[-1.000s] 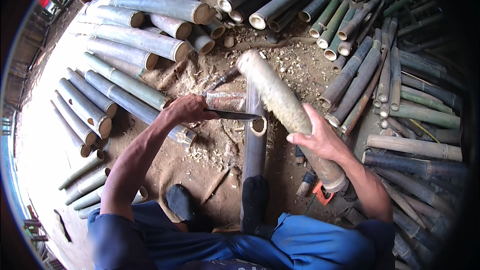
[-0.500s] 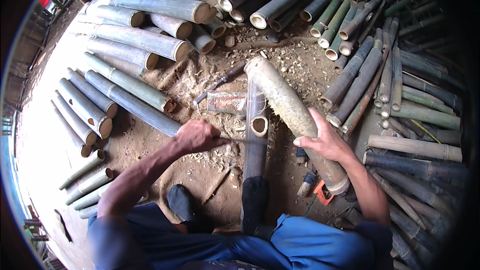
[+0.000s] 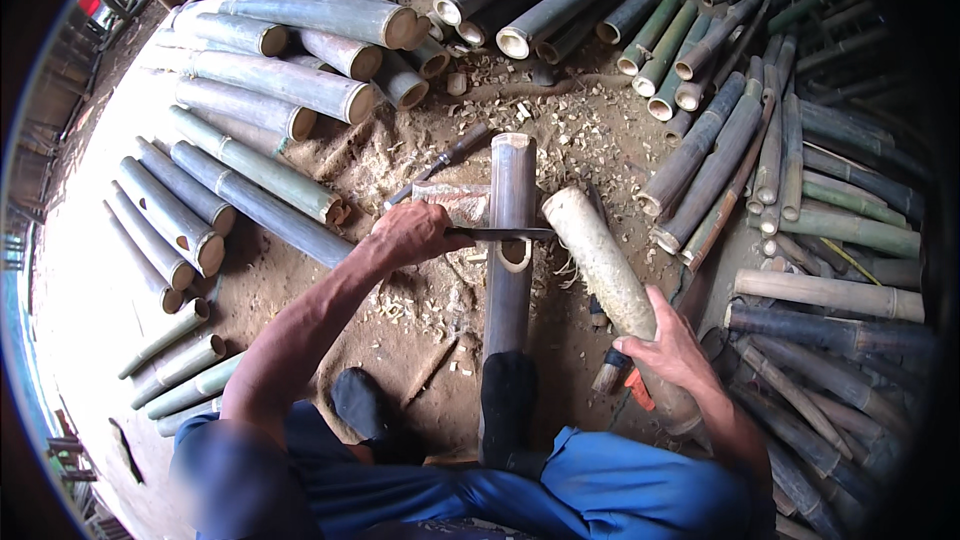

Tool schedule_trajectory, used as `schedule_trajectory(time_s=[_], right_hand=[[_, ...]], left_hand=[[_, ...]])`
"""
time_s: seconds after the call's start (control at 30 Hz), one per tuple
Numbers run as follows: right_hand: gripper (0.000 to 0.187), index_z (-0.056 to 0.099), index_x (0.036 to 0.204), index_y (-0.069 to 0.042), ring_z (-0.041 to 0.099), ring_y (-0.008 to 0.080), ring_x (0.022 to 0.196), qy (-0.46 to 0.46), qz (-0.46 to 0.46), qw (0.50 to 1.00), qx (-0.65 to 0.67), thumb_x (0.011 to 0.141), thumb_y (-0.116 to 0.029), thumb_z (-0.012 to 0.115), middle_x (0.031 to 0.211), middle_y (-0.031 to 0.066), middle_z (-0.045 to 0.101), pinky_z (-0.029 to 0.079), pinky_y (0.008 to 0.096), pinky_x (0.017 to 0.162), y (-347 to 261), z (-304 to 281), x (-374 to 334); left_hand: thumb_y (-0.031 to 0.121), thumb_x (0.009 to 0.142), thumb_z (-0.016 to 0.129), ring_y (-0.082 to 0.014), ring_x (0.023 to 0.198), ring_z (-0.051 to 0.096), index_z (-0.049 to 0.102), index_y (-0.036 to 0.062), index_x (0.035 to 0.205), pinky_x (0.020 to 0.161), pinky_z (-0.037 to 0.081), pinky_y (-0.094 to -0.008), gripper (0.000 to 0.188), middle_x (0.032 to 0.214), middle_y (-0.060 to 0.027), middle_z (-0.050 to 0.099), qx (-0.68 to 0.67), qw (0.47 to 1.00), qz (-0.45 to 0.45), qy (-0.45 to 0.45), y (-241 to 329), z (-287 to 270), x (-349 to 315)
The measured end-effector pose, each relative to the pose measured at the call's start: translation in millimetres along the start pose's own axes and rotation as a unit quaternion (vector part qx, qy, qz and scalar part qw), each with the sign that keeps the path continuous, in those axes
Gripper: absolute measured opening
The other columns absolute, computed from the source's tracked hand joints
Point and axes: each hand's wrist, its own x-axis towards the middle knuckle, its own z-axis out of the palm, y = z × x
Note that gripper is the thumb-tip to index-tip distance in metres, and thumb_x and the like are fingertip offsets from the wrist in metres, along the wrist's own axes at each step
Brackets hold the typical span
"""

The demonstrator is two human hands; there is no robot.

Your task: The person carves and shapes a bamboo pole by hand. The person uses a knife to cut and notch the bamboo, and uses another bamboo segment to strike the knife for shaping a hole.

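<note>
My left hand (image 3: 415, 232) is closed around the handle of a dark, straight-bladed knife (image 3: 520, 234). Its blade lies crosswise over the far edge of a hole in a dark bamboo tube (image 3: 510, 295), which points away from me on the ground. My sock-covered foot (image 3: 510, 400) rests on the tube's near part. In my right hand (image 3: 672, 342) is a thick pale club (image 3: 605, 265), worn and frayed along its left side. The club's far end is just right of the blade's tip; whether they touch I cannot tell.
Beyond the tube lie a wooden block (image 3: 455, 202) and a long-handled tool (image 3: 445, 160). Bamboo lengths (image 3: 300, 80) are piled at left, back and right. Wood chips (image 3: 560, 145) litter the ground. Beside the club are a dark-handled tool (image 3: 612, 372) and an orange object (image 3: 640, 390).
My left hand and the knife have moved away from me, from the near side of the hole to its far edge. The club's far end has come down nearer me and to the right.
</note>
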Motion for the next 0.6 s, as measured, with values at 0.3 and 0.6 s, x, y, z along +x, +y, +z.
schedule_trajectory(time_s=[0.3, 0.6], right_hand=[[0.098, 0.033, 0.155, 0.009, 0.062, 0.0366, 0.126, 0.026, -0.013, 0.997, -0.075, 0.080, -0.030, 0.084, 0.131, 0.0332, 0.062, 0.046, 0.0437, 0.109, 20.0, 1.6, 4.3], [0.113, 0.021, 0.159, 0.010, 0.052, 0.0397, 0.140, -0.063, -0.005, 0.998, -0.014, 0.079, -0.032, 0.087, 0.154, 0.0358, 0.044, 0.039, 0.0424, 0.119, 27.1, 0.1, 14.6]], left_hand=[[0.066, 0.091, 0.071, -0.0275, 0.057, 0.066, 0.080, 0.0061, 0.086, 0.055, 0.052, -0.0437, 0.061, 0.061, -0.0127, 0.065, -0.007, 0.998, -0.012, -0.055, -4.6, -4.2, 9.5], [0.070, 0.095, 0.061, -0.0206, 0.052, 0.061, 0.074, 0.0072, 0.079, 0.049, 0.050, -0.0394, 0.066, 0.060, -0.0069, 0.062, 0.008, 0.994, -0.012, -0.105, -8.4, -6.8, 15.1]])
